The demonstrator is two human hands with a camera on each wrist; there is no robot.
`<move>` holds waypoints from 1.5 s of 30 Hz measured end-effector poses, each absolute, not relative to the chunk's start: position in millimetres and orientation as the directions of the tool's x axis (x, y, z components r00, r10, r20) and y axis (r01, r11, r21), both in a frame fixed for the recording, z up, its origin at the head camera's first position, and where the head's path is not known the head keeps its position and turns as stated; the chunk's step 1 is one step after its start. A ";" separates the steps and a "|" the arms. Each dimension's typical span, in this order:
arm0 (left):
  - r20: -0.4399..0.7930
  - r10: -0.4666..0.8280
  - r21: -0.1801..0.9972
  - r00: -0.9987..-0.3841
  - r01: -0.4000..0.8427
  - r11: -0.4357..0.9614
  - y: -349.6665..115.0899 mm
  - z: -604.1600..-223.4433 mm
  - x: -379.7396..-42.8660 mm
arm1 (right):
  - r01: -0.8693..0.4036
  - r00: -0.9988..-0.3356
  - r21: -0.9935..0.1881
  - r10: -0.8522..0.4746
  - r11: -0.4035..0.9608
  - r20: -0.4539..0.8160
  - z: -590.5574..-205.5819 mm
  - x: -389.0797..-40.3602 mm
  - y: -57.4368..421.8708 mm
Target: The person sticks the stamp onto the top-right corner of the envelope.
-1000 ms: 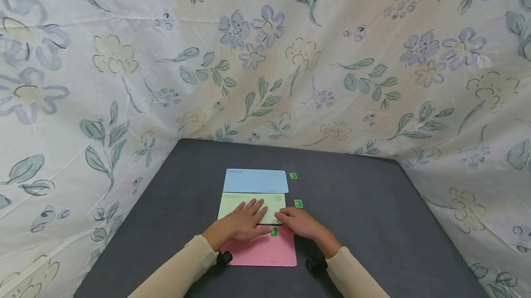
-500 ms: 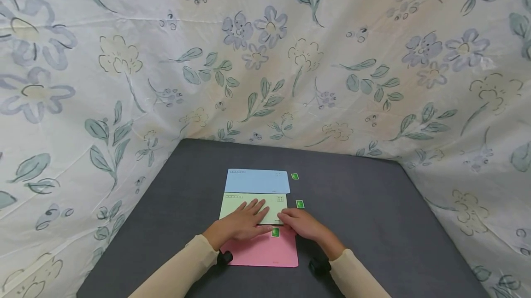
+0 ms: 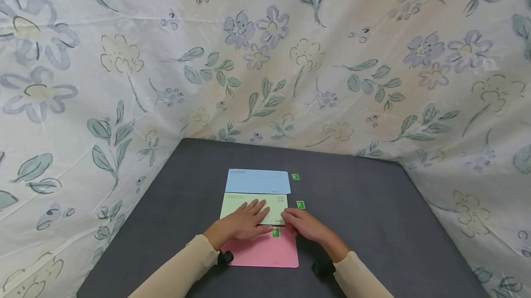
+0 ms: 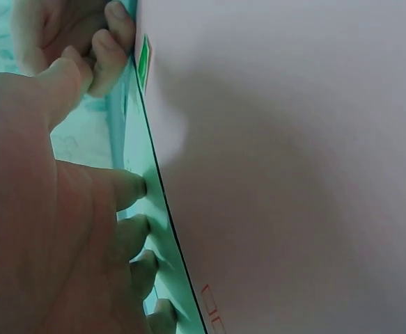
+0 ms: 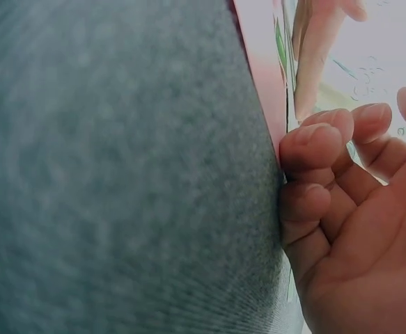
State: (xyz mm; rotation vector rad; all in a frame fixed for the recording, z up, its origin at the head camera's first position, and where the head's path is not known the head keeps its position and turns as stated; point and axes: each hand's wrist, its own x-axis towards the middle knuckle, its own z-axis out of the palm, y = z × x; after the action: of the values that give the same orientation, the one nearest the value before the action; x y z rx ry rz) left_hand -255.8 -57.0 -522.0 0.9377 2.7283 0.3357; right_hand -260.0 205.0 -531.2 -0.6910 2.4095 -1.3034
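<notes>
Pale-green rectangular paper envelope (image 3: 274,213), printed boxes (image 3: 234,196) at its far-left corner, long axis running left-right; left hand (image 3: 244,222) spreads flat across it, right hand (image 3: 305,224) curls at its near-right corner, grasp unclear

I had room on the table (image 3: 373,215), right of my right hand (image 3: 304,225); the flowery cloth (image 3: 278,72) blocked the far side.

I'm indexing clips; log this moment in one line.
left hand: fingers spread over green envelope | right hand: curled near its right edge | pink envelope: one green stamp | table: two stamps
</notes>
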 end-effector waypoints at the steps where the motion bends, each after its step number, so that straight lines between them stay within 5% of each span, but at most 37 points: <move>1: -0.150 0.625 0.292 -0.766 0.570 0.768 -57.1 -521.0 -255.8 | -0.267 -0.832 -0.844 -0.553 0.465 -0.041 -531.1 -260.2 205.6; 18: -0.154 0.635 0.277 -0.757 0.584 0.763 -56.8 -513.5 -256.2 | -0.334 -0.858 -0.819 -0.510 0.466 0.059 -521.8 -259.9 217.4; 45: -0.144 0.615 0.269 -0.775 0.567 0.778 -56.7 -520.2 -253.6 | -0.236 -0.951 -0.787 -0.302 0.570 0.066 -523.3 -269.4 232.7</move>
State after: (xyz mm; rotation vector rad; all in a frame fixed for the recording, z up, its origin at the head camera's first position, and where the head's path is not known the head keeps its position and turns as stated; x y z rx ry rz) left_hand -253.6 -56.7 -520.2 0.9264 2.7470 0.3104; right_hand -269.4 232.7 -523.3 -0.4659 2.7162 -1.3441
